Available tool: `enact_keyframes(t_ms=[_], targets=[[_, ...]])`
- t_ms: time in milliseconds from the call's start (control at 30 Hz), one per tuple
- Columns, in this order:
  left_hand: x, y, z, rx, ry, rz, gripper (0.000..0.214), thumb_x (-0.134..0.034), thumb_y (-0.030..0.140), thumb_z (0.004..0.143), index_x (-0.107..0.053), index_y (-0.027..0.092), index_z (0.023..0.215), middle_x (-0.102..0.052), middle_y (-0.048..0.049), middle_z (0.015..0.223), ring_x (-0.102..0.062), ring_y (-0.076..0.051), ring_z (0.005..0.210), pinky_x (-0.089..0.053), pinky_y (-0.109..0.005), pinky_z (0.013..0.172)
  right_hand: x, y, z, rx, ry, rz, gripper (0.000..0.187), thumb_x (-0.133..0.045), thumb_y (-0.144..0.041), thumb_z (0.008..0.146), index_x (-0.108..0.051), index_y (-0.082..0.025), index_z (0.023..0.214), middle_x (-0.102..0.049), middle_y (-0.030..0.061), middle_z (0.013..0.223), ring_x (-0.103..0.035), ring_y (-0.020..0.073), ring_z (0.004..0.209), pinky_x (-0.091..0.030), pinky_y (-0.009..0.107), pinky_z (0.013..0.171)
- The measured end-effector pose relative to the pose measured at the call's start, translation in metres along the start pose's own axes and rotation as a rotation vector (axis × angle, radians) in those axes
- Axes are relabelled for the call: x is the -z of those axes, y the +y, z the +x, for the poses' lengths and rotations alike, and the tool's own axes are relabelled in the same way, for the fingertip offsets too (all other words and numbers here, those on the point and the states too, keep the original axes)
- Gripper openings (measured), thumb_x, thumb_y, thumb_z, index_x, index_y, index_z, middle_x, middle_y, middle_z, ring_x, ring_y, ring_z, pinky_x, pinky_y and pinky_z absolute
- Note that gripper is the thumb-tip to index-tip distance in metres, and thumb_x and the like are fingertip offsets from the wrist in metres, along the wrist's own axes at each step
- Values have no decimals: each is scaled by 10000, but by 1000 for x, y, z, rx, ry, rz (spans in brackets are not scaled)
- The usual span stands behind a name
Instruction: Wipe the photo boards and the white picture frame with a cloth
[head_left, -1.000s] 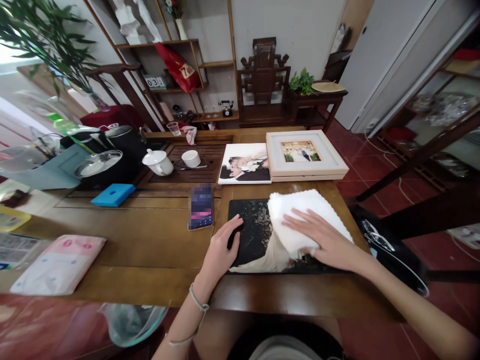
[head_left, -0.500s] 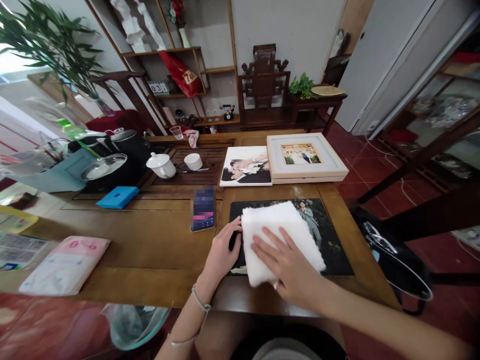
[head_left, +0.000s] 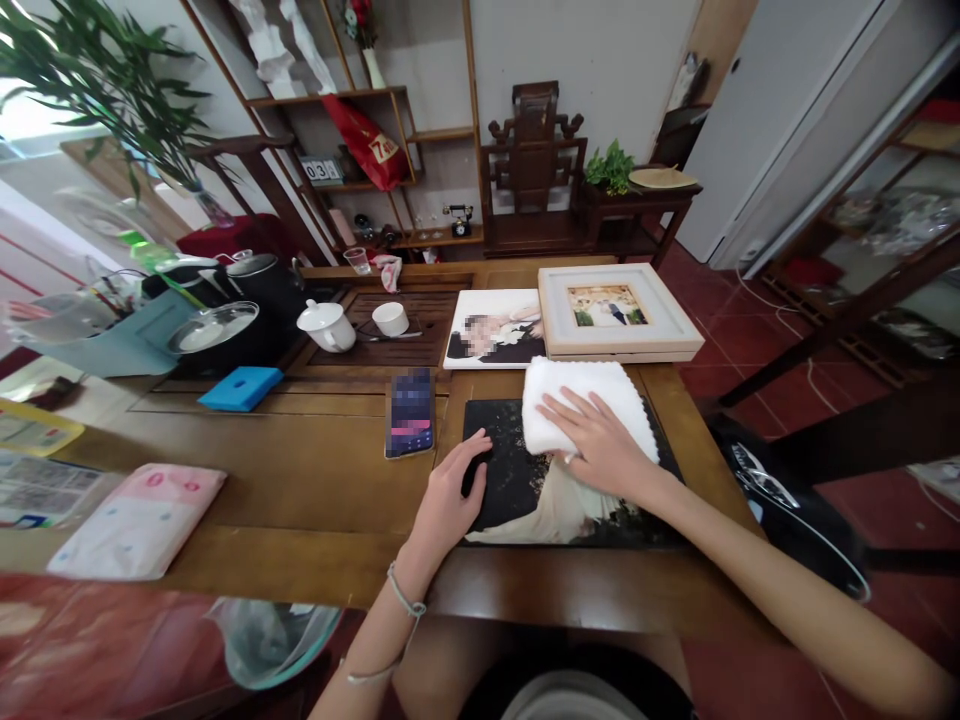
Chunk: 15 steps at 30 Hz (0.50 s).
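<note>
A dark photo panel [head_left: 506, 470] lies flat near the table's front edge, with a pale dress in its picture. My right hand [head_left: 600, 440] bears down on a white fluffy cloth [head_left: 622, 385], its fingers laid over the top and its thumb by the near edge. That cloth covers the panel's upper part and reaches past its far edge. At the panel's left side rests my left hand [head_left: 454, 485], fingers bent, thumb held apart, nothing gripped between them. A phone [head_left: 410, 412] lies just left of the panel.
Behind the panel are a white-edged photo board [head_left: 491, 350] and a framed picture [head_left: 667, 325]. A lidded white teapot [head_left: 328, 327], a small white cup [head_left: 391, 319], a blue block [head_left: 241, 388] and a pink-and-white packet [head_left: 142, 525] stand leftward. A bin [head_left: 281, 640] is below.
My right hand has slid the cloth away from me and to the right, uncovering the panel's left and lower parts. The left hand stays at the panel's left edge.
</note>
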<state>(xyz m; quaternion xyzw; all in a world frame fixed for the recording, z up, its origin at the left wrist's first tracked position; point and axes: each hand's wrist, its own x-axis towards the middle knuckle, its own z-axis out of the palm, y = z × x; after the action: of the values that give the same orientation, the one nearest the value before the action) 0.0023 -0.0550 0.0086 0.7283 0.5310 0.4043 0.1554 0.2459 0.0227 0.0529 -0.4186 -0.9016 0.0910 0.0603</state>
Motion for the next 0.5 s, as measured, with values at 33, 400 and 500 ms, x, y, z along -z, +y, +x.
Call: enact_keyframes(t_ms=[33,400,500], targets=[[0,0,0,9,5,-4,296,-484,149,947,-577,218,1220,-648,-127,1315,-617,-248,1238,-502,-458,1055,0,-2,11,1,-9,3,616,-446,-248,915,-371,-192,1523,-332,68,1593,-191,306,1493,-154,583,1193],[3,-3,-1,221,264,-346,125,-455,242,970,-533,219,1064,-649,-81,1092,-642,-205,1101,-517,-350,967,-13,-72,-25,348,-112,121,823,-548,-170,766,-296,-154,1549,-224,61,1636,-45,309,1513,19,597,1197],[2,-3,0,251,260,-392,118,-469,274,971,-527,220,1059,-637,-88,1124,-630,-207,1139,-506,-350,988,-6,-68,-70,375,-190,189,918,-518,-100,678,-278,-211,1557,-229,-12,1633,-52,255,1517,17,547,1218]])
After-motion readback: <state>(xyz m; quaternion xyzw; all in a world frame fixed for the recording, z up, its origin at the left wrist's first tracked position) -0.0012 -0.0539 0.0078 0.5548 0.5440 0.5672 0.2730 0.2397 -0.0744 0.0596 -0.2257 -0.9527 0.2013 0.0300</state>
